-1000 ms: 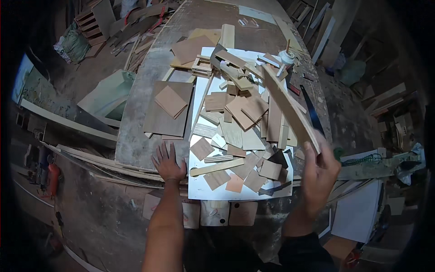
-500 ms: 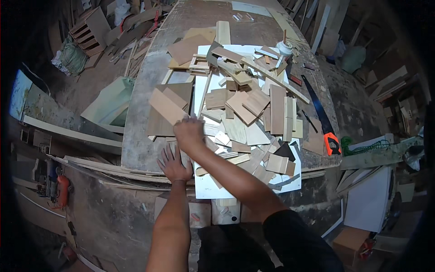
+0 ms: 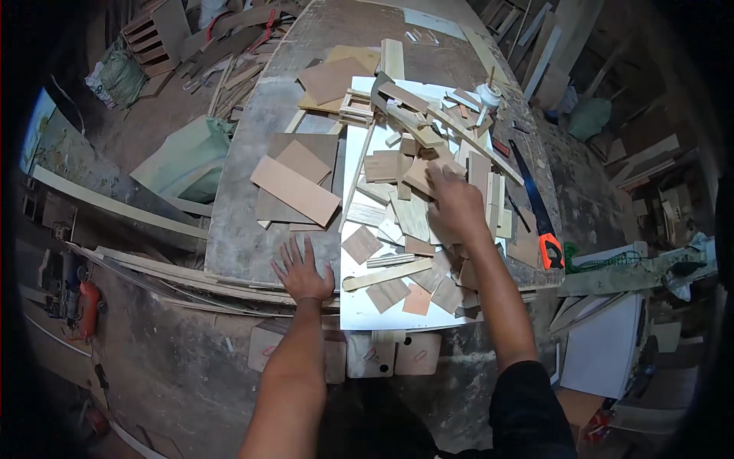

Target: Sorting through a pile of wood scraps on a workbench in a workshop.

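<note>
A: Where are the two hands?
B: The bare left hand (image 3: pixel 306 275) lies flat, fingers spread, on the near left of the worn grey-brown wooden table (image 3: pixel 237 245); the bare right hand (image 3: pixel 459 203) reaches over a heap of mixed flat wooden offcuts (image 3: pixel 413 219), fingertips at a brown piece
A: What's beneath them?
B: A white rectangular board (image 3: pixel 357 312)
A: And either side?
B: Left, a pinkish-tan rectangular wooden strip (image 3: pixel 297 191) lies slanted over a dark brown wooden panel (image 3: pixel 273 209); right, a dark-bladed, orange-handled handsaw (image 3: pixel 537 201); far right, a round white tub (image 3: pixel 489 96)
</note>
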The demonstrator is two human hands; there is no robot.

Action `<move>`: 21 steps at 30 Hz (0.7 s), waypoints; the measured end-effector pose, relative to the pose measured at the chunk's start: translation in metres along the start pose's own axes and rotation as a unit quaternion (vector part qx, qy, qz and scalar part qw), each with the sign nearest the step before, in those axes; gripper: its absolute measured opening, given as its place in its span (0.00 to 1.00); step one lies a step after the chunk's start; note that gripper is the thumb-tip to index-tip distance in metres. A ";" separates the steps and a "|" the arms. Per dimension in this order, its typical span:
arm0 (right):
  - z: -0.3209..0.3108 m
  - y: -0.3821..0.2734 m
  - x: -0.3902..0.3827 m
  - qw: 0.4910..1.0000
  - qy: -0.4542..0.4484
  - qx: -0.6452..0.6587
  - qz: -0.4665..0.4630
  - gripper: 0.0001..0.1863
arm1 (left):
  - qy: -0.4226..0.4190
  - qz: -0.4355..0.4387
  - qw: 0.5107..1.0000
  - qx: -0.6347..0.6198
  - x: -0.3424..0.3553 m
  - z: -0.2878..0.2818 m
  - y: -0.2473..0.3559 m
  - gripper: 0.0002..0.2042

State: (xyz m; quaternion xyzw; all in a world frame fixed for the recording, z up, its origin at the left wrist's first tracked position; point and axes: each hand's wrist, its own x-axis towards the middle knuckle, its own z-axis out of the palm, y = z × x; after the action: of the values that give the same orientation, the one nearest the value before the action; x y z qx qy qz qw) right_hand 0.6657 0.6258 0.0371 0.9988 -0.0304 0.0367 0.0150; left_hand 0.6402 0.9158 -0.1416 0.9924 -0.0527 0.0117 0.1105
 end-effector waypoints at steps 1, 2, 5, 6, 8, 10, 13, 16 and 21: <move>0.004 -0.006 -0.002 0.999 0.024 -0.047 -0.010 0.35 | -0.009 -0.003 1.000 0.000 0.001 -0.002 0.000 0.39; 0.007 -0.006 -0.002 0.999 0.023 -0.048 -0.008 0.35 | -0.018 -0.006 1.000 0.001 0.000 -0.003 0.000 0.39; 0.005 0.002 0.000 0.993 0.097 -0.019 -0.063 0.28 | -0.003 -0.002 1.000 0.001 0.001 -0.002 0.001 0.39; -0.001 0.007 -0.002 0.993 0.096 -0.022 -0.061 0.28 | -0.003 0.000 1.000 -0.001 0.001 -0.003 0.002 0.39; -0.020 0.011 -0.004 0.981 0.135 0.120 0.071 0.26 | -0.011 -0.003 1.000 -0.006 0.000 -0.004 0.000 0.39; -0.022 0.029 -0.006 0.939 0.228 0.237 0.099 0.25 | 0.006 0.004 1.000 -0.015 0.000 0.001 0.000 0.39; -0.025 0.047 -0.011 0.899 0.248 0.341 0.115 0.25 | 0.011 0.008 1.000 -0.017 0.001 -0.001 0.001 0.38; -0.035 0.031 -0.020 0.801 0.201 0.534 0.180 0.23 | 0.000 0.004 1.000 -0.014 0.000 -0.002 -0.002 0.38; -0.021 -0.015 -0.021 0.668 0.143 0.707 0.184 0.21 | -0.027 -0.004 1.000 -0.001 0.000 -0.006 -0.001 0.38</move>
State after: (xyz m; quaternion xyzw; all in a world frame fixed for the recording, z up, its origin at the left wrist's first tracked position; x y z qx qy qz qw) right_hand 0.6440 0.6431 0.0557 0.6670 -0.1763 0.1915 -0.6981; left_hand 0.6400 0.9182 -0.1363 0.9925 -0.0513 -0.0155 0.1097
